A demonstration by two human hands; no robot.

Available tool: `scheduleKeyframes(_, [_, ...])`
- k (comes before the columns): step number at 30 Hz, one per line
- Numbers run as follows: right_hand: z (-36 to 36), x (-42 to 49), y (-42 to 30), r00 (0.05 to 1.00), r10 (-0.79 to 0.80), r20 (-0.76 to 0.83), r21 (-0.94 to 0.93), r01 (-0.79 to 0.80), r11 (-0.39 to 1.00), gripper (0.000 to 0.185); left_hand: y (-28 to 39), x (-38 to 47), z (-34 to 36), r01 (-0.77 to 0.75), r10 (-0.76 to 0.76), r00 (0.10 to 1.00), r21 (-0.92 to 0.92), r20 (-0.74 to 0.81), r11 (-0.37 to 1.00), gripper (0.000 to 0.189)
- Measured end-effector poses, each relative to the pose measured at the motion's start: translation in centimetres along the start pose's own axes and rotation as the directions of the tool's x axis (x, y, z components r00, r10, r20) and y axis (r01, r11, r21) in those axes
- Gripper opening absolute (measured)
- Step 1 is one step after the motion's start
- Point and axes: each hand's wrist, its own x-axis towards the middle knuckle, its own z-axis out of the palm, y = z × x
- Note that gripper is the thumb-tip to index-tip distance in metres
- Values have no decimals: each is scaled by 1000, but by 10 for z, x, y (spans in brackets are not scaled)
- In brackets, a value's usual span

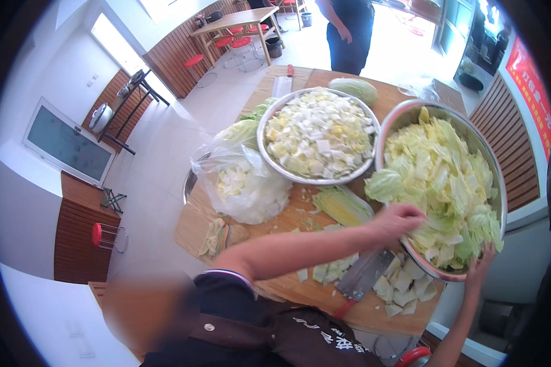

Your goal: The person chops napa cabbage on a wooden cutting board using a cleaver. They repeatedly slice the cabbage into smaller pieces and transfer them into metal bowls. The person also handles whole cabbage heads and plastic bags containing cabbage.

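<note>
Over the near left side of a large metal basin (505,197), my left hand (402,220) is curled and slightly blurred; I cannot tell whether it grips a leaf. The basin is heaped with torn napa cabbage leaves (445,183). My right hand (482,261) touches leaves at its near right rim, its hold unclear. Below my left hand, a cleaver (367,273) with a red handle lies on the wooden board (298,284), between cut cabbage (333,268) and white cabbage pieces (404,289). Beyond my left forearm lies a halved cabbage (342,206).
A second metal basin (262,151) holds diced cabbage, beside a plastic bag (257,202) of cut cabbage. Farther back lie a whole cabbage (353,89) and another knife (282,86). A person (351,36) stands beyond the table. A red stool (413,355) is at the near right.
</note>
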Motion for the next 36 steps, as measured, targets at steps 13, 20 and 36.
scheduleKeyframes(13, [34, 11, -595, 501, -782, 371, 902, -394, 175, 34, 205, -39, -510, 363, 37, 759, 469, -651, 805, 69])
scheduleKeyframes(20, [37, 10, -731, 439, -889, 129, 979, -197, 45, 45, 221, -109, -576, 351, 30, 901, 766, -433, 539, 46])
scheduleKeyframes(36, [254, -11, -635, 639, -336, 692, 694, -460, 553, 22, 22, -32, -746, 345, 203, 904, 922, -376, 173, 37])
